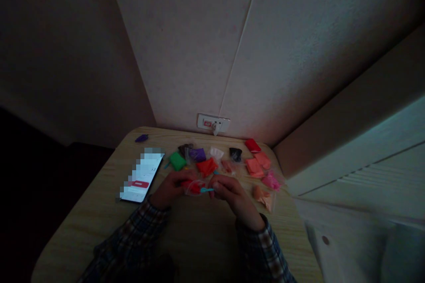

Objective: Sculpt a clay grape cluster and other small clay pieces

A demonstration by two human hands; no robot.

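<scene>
My left hand [172, 187] is closed round a small clear plastic bag with a soft red lump [193, 187] inside, probably modelling clay. My right hand [228, 189] pinches the end of a thin light-blue strip [206, 190] that lies against the bag's right side. Just beyond my hands are an orange-red packet [207, 167], a green packet [177, 161] and a purple packet [198, 154]. The fingertips of both hands are partly hidden, and the light is dim.
A lit phone [142, 177] lies left on the wooden table [99, 216]. Near the back edge is a small purple piece [142, 138]. Black [235, 154], salmon [254, 167], pink [271, 180] and peach [262, 196] packets lie right. A wall socket [213, 123] is behind.
</scene>
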